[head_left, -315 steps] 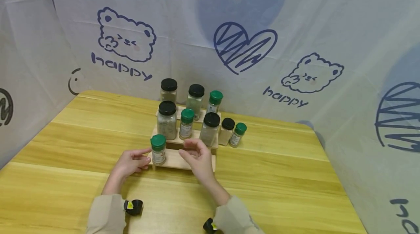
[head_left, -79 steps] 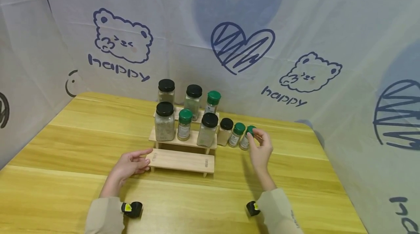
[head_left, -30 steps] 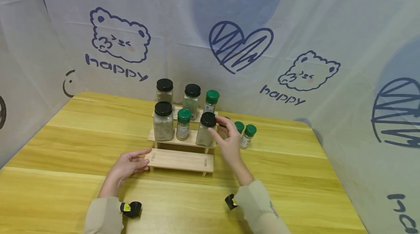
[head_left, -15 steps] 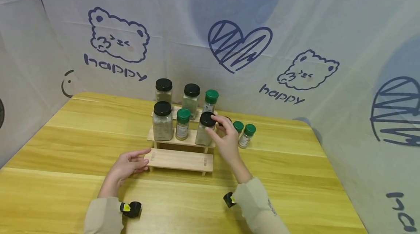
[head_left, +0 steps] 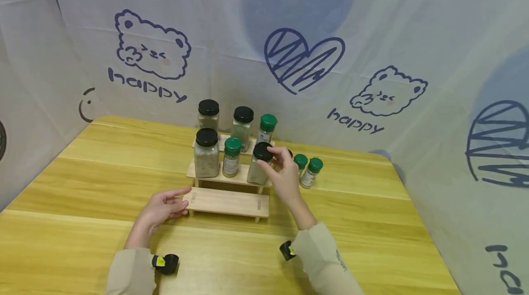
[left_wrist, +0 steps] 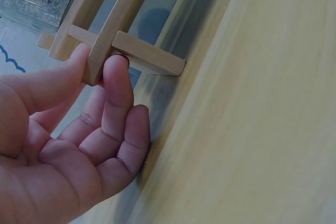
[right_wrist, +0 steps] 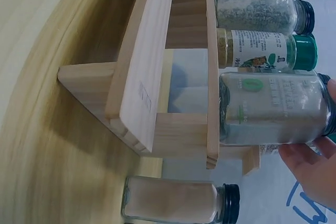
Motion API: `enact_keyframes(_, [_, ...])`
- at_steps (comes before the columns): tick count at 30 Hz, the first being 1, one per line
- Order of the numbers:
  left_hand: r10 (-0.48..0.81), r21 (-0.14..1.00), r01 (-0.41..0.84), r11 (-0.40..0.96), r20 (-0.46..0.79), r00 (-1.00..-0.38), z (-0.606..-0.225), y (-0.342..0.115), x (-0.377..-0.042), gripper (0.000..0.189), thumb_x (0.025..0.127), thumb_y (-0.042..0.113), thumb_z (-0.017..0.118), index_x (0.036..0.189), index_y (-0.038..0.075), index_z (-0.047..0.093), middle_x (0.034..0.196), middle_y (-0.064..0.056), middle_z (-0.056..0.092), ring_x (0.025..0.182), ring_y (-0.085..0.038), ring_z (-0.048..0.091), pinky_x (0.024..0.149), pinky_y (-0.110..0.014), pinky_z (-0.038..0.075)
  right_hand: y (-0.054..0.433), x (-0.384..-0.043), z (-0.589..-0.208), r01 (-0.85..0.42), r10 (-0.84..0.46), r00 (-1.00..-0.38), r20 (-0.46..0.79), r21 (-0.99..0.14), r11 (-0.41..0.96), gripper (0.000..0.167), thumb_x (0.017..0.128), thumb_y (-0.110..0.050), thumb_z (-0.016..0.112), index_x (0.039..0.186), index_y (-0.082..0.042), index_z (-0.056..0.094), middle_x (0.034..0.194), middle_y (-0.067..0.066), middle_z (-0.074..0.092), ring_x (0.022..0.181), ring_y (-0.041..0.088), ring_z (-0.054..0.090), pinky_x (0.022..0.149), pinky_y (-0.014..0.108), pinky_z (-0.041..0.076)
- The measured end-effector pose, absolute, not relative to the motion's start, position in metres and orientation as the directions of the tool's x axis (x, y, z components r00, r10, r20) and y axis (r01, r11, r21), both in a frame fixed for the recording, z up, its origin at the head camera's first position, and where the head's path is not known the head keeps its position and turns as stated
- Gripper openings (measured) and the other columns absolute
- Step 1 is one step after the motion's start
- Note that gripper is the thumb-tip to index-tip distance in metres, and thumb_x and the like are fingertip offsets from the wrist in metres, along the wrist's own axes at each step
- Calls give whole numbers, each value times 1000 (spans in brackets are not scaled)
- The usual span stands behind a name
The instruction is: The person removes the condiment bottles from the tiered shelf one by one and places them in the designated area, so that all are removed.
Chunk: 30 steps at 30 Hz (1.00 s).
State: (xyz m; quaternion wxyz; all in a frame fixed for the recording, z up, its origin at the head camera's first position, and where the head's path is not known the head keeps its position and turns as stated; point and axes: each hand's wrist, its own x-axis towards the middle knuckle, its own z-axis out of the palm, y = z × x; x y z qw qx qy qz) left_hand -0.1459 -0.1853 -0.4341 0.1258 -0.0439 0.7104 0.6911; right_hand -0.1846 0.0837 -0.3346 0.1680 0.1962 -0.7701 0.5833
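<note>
A three-step wooden spice rack (head_left: 226,203) stands on the table, its front step bare. My left hand (head_left: 162,207) pinches the left end of that step; in the left wrist view the thumb lies on one face of the wooden rack (left_wrist: 143,51) and a finger on the other. On the middle step, my right hand (head_left: 286,179) grips a black-lidded glass spice jar (head_left: 257,173) near its lid. The right wrist view shows this glass jar (right_wrist: 270,109) still against the step. Beside it stand a green-lidded jar (head_left: 231,159) and a large black-lidded jar (head_left: 206,159).
On the top step are two black-lidded jars (head_left: 241,132) and a green-lidded one (head_left: 266,132). Right of the rack, two small green-lidded jars (head_left: 310,174) and a black-lidded jar (right_wrist: 170,199) stand on the table. A printed cloth (head_left: 231,56) hangs behind.
The green-lidded jar from the front step now stands on the table at right. My right hand has moved from it leftward to the middle-step jar. My left hand stays at the rack.
</note>
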Motion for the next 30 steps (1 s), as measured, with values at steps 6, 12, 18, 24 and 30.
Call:
enact_keyframes(6, [113, 972, -233, 29, -234, -966, -434, -185, -146, 46, 88, -1, 53, 130, -9, 36, 78, -3, 63, 69, -15, 62, 67, -29, 53, 83, -185, -338, -539, -88, -841, 534, -810, 229, 29, 77, 7, 64, 101, 15, 51, 108, 30, 52, 97, 39, 54, 82, 48, 46])
enact_keyframes(12, [117, 972, -236, 19, -236, -965, -435, -186, -147, 46, 87, -2, 53, 129, -10, 36, 78, -3, 63, 68, -15, 62, 69, -29, 53, 87, -189, -350, -604, -44, -793, 608, -773, 196, 29, 76, 11, 63, 101, 17, 50, 108, 32, 50, 95, 42, 54, 81, 48, 47])
enact_keyframes(18, [116, 972, -235, 25, -237, -965, -434, -185, -146, 47, 87, -1, 54, 129, -10, 36, 80, -4, 63, 69, -16, 62, 70, -29, 53, 99, -199, -365, -617, 6, -777, 629, -763, 194, 31, 77, 5, 64, 104, 12, 51, 109, 26, 52, 96, 34, 55, 82, 38, 48])
enact_keyframes(24, [116, 972, -232, 32, -234, -965, -434, -186, -146, 47, 87, -1, 55, 129, -10, 36, 80, -4, 63, 69, -17, 62, 70, -30, 53, 109, -196, -364, -616, 19, -772, 636, -755, 227, 32, 79, 2, 63, 106, 11, 50, 108, 24, 53, 96, 31, 56, 79, 37, 49])
enact_keyframes(30, [120, 973, -227, 33, -229, -966, -434, -186, -146, 47, 87, 0, 55, 129, -10, 36, 80, -4, 63, 69, -17, 62, 70, -29, 53, 120, -194, -365, -601, 26, -780, 625, -761, 246, 33, 81, 1, 61, 109, 12, 49, 108, 25, 53, 94, 29, 55, 77, 35, 49])
